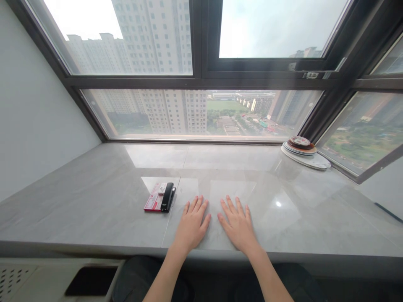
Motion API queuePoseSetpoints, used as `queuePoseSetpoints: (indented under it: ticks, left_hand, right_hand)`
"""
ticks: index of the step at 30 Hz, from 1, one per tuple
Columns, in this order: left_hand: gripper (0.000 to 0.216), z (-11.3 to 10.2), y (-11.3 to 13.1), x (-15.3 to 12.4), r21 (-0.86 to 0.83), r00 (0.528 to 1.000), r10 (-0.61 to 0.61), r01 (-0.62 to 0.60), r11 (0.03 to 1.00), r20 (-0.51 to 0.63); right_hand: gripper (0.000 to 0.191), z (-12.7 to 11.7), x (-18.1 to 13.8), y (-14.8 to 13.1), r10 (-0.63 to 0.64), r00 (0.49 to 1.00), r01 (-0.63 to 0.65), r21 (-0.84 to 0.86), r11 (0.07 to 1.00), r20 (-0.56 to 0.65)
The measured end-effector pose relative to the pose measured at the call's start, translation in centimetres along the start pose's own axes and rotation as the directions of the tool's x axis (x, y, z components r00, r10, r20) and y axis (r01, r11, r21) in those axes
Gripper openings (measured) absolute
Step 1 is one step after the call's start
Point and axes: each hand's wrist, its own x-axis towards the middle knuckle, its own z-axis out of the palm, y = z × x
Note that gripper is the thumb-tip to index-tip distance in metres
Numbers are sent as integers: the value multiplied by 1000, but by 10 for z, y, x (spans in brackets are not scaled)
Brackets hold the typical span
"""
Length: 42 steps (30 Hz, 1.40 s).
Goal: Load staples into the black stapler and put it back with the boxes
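My left hand [192, 224] lies flat on the grey stone sill [110, 201], palm down with the fingers spread. Beside it, my right hand [238, 226] rests the same way, a small gap between the two thumbs. Neither hand holds anything. Left of my left hand, and not touching it, is a black stapler [167, 197]. It sits on or against the right side of a flat red-and-white printed packet [153, 200]. A small white box [162, 188] with print lies on the packet's upper part, next to the stapler.
A stack of plates or round mats [300, 149] stands in the far right corner by the glass. Dark window frames [198, 82] border the sill's back. A white wall [40, 105] closes the left side. Below the front edge, at left, is a pale perforated unit [37, 281] with a dark opening.
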Motion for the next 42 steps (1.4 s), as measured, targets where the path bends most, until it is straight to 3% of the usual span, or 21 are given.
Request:
queuePoseSetpoints:
  ticks: [42]
  left_hand:
    - [51,-2,0,0,-25,1000,7,-7,1000,-2]
  right_hand:
    - [61,5,0,2,-3,1000,3,-7,1000,-12]
